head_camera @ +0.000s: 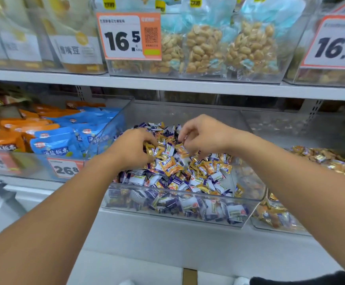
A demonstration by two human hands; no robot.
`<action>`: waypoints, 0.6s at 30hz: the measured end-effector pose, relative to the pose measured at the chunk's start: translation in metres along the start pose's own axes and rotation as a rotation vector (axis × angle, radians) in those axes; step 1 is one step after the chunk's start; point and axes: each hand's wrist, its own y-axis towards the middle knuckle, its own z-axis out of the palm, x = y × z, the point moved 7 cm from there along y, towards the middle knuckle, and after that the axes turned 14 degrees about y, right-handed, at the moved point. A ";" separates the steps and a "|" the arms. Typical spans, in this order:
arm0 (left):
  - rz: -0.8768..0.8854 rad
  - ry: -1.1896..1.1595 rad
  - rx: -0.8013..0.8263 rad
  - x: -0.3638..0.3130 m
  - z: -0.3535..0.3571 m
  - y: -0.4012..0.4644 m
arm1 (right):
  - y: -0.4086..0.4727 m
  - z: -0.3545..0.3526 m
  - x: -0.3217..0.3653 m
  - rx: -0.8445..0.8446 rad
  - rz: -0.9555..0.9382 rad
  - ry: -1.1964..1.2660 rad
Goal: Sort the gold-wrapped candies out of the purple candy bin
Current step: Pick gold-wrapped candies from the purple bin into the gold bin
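A clear plastic bin (188, 197) on the lower shelf holds a heap of purple-and-white wrapped candies (138, 179) with gold-wrapped candies (170, 165) mixed in on top. My left hand (131, 149) reaches into the heap, its fingers curled round several gold candies. My right hand (203, 134) hovers over the middle of the heap and pinches one gold candy (182, 150) between its fingertips.
To the right stands a clear bin of gold candies (331, 161). A bin of blue and orange snack bags (64, 136) sits to the left, with price tags (65, 167) on its front. An upper shelf (167, 84) carries bags of peanuts (204, 48).
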 end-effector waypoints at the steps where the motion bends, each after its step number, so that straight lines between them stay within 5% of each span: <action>1: 0.014 0.001 -0.004 -0.001 0.000 0.001 | -0.006 0.010 0.000 0.084 0.002 -0.071; 5: 0.007 -0.067 -0.074 -0.001 0.000 0.003 | -0.009 0.052 -0.003 0.148 -0.118 -0.423; 8: -0.038 -0.201 -0.059 0.009 0.003 0.003 | 0.001 0.063 -0.006 0.113 -0.172 -0.399; 18: -0.190 -0.508 -0.104 0.021 0.002 0.007 | 0.002 0.026 -0.029 -0.030 0.247 0.929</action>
